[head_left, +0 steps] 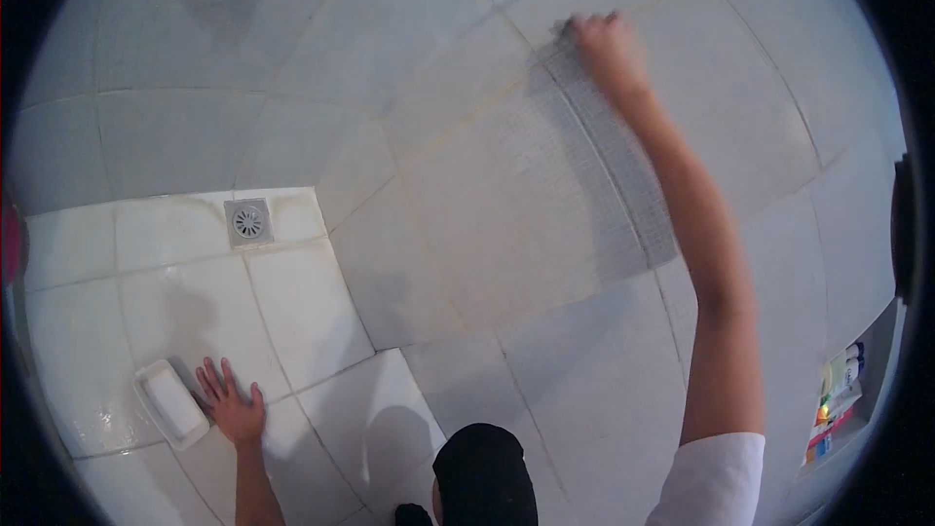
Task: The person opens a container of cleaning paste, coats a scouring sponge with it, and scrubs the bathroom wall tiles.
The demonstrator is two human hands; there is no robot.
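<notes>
My right hand (606, 47) is stretched far up against the tiled wall (487, 185), its fingers closed and a little blurred. A small dark grey item (565, 30) pokes out at the fingertips; its kind is hard to make out, and the rest is hidden in the hand. Down at the left, my left hand (234, 411) has its fingers spread over the white floor tiles (185, 321). Right beside it lies a white rectangular tray (171, 403) with raised rims. Whether the fingers touch the tray's edge I cannot tell.
A square metal floor drain (249, 222) is set into the floor near the wall. At the right, a niche or shelf (857, 414) holds several bottles and packets. A pink object (11, 242) shows at the left edge. My dark-clad knee (485, 475) is at the bottom.
</notes>
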